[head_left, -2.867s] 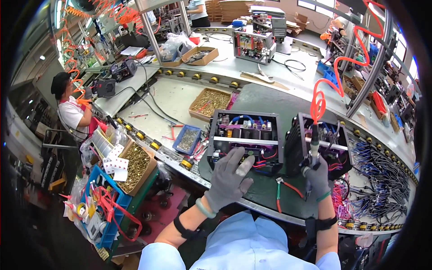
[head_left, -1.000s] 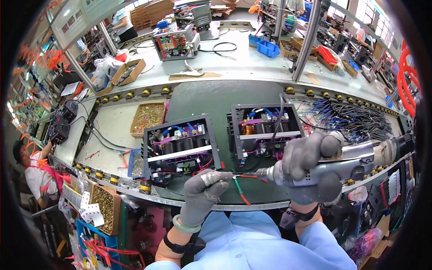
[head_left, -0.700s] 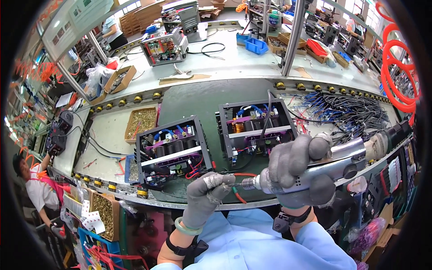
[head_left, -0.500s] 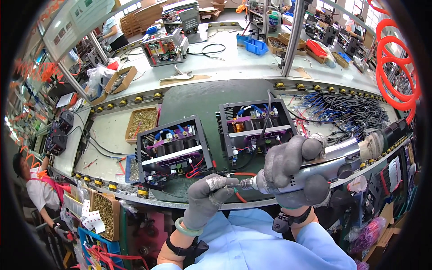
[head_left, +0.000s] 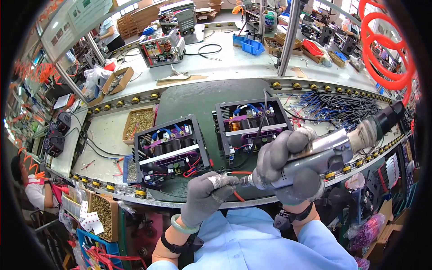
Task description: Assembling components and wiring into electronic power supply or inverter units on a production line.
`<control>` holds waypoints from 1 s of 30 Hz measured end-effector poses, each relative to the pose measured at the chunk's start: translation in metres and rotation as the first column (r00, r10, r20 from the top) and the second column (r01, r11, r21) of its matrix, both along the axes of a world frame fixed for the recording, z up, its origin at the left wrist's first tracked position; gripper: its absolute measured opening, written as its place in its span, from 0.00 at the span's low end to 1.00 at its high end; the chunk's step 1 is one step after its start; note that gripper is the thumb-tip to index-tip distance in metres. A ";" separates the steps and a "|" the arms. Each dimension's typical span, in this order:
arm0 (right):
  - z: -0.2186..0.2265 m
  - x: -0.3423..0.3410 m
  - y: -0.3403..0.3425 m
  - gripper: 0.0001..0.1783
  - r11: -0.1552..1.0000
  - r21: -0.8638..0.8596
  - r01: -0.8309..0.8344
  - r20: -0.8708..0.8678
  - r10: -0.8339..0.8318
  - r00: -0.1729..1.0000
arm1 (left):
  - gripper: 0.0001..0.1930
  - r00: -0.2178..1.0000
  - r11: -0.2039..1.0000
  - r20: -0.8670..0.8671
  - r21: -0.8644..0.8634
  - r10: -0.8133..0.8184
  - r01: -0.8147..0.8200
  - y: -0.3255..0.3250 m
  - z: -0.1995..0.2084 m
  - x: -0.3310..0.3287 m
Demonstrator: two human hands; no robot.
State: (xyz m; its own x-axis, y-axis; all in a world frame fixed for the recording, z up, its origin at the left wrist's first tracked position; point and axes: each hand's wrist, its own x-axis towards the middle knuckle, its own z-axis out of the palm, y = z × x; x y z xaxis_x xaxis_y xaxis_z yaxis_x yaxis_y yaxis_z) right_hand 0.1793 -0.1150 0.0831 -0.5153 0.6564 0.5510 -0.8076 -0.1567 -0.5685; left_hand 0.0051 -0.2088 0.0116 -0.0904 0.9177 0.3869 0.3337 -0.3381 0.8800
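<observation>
My right hand (head_left: 285, 159), in a grey glove, is closed around a silver pneumatic screwdriver (head_left: 321, 159). The tool's bit end points left, and its black hose end rises to the right. My left hand (head_left: 208, 195), gloved too, has its fingers pinched together right at the bit end; whatever they hold is hidden. Just beyond my hands are two open black metal housings with circuit parts: the left housing (head_left: 170, 150) lies close to my left hand, the right housing (head_left: 252, 128) behind the tool. Both show blue wires, dark capacitors and a pale metal bar.
A cardboard box of small brass-coloured screws (head_left: 138, 121) and a blue bin (head_left: 130, 171) sit left of the housings. A heap of black cables (head_left: 346, 108) lies to the right. A red coiled hose (head_left: 387, 54) hangs at upper right. A co-worker (head_left: 40, 189) is at far left.
The screwdriver's hose end has tilted upward in my right hand. My left hand stays pinched at the bit end. The whole view has shifted slightly, and the co-worker at left has moved.
</observation>
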 end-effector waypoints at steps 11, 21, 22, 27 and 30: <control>-0.028 0.002 0.012 0.25 0.969 -0.197 0.147 -0.084 -0.166 0.983 | 0.10 0.931 0.966 0.360 -0.256 0.056 0.041 0.001 -0.006 0.008; -0.033 -0.059 0.100 0.21 0.956 -0.111 0.272 0.121 -0.258 0.958 | 0.07 0.865 0.956 -0.416 0.199 0.283 -0.217 0.035 -0.021 0.011; -0.036 -0.065 0.105 0.21 0.944 -0.071 0.321 0.186 -0.304 0.934 | 0.07 0.800 0.933 -0.484 0.245 0.354 -0.265 0.038 -0.022 0.009; -0.039 -0.087 0.117 0.16 0.936 0.016 0.352 0.230 -0.346 0.909 | 0.11 0.997 0.991 -0.028 -0.108 0.076 -0.079 0.031 -0.026 0.006; -0.039 -0.094 0.119 0.13 0.911 0.111 0.398 0.279 -0.413 0.867 | 0.12 0.977 0.897 0.162 -0.440 0.138 -0.054 0.026 -0.025 0.006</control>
